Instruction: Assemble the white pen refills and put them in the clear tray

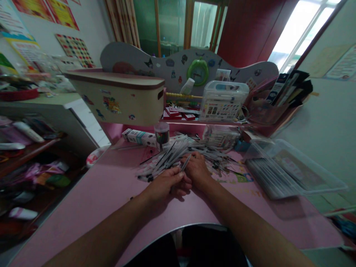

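My left hand [174, 182] is closed around a slim clear-grey pen [185, 163], which slants up to the right from between thumb and fingers. Right beside it, my right hand [198, 170] has its fingers curled at the near edge of a heap of pens [174, 154]. What those fingers pinch, if anything, is hidden behind the knuckles. Many of the heaped pens are whitish and translucent, some with black ends. The heap spreads across the pink desk [111, 207] on both sides of my hands.
Behind the heap stand a clear jar [161, 134] and a long white box [139, 137]. At right lies an open clear plastic box [278, 178] with rows of pens. A shelf above holds a cream bin [122, 96], a transparent case [224, 102] and a green clock [197, 72].
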A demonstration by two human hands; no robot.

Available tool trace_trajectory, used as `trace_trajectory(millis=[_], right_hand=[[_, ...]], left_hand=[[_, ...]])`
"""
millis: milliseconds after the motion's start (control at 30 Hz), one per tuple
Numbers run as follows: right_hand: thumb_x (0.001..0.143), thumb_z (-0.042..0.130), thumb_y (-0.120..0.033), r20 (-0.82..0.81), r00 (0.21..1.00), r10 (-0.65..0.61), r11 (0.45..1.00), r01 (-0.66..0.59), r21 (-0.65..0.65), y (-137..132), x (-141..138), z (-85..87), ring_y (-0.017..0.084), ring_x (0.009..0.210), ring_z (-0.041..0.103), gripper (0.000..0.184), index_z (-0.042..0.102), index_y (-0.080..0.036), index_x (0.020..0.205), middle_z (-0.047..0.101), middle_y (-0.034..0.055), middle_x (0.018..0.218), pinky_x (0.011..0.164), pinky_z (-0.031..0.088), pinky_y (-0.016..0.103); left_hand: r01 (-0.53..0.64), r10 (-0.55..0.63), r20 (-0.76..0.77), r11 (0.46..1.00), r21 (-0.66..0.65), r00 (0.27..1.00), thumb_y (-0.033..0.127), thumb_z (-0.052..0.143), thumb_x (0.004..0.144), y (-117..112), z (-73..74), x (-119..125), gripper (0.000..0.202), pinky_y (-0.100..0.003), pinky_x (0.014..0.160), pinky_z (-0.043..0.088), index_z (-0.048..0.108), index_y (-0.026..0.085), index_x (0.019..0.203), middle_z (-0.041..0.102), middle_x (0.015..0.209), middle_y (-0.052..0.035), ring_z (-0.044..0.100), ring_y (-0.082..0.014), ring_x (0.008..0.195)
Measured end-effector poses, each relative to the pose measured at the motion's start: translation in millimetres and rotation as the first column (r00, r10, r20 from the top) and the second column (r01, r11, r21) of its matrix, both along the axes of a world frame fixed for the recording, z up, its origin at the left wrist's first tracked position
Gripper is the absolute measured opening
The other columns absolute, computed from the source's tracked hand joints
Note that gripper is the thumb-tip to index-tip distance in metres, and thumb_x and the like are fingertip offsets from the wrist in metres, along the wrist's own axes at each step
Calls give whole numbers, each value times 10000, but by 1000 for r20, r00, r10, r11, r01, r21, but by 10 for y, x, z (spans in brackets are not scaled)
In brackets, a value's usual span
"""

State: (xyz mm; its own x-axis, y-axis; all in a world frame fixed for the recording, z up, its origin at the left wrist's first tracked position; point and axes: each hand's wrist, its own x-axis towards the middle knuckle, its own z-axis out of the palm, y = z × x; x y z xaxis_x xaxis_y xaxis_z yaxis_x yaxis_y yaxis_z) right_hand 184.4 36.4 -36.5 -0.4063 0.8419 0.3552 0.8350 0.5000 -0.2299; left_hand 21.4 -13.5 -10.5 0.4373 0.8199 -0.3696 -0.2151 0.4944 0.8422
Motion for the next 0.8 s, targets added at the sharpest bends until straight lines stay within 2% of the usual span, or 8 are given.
trace_trajectory(millis=[133,367,600,800], right_hand=[[923,683,-271,16,998,62,998,-62,-17,4,2,14,267,1015,501,77,729,-230,969,710,54,1026,839,352,382],[917,664,-243,-1,995,103,994,-103,30,-2,28,-46,259,1027,486,122,728,-226,1019,667,79,1102,841,360,370],[886,653,-190,-87,978,191,981,-189,29,-3,36,-80,235,950,485,72,696,-185,944,684,56,959,826,347,360],[874,662,-157,-48,981,189,982,-188,21,0,31,-89,245,974,477,128,721,-201,979,654,73,998,811,350,357]], left_hand=[[20,-20,14,999,-33,1000,380,737,825,31,-25,-7,248,-268,610,547,665,143,841,728,819,-99,684,-159,658],[55,-53,67,998,-23,996,300,784,773,-25,-56,-18,186,-245,698,481,683,144,775,685,864,-60,625,-130,748],[87,-85,55,996,-23,995,266,772,763,-44,-5,-21,147,-244,681,392,689,147,789,661,852,-45,555,-115,707],[109,-108,52,994,-8,993,293,779,755,-57,-9,-11,184,-251,677,366,675,150,806,636,829,-42,526,-123,707]])
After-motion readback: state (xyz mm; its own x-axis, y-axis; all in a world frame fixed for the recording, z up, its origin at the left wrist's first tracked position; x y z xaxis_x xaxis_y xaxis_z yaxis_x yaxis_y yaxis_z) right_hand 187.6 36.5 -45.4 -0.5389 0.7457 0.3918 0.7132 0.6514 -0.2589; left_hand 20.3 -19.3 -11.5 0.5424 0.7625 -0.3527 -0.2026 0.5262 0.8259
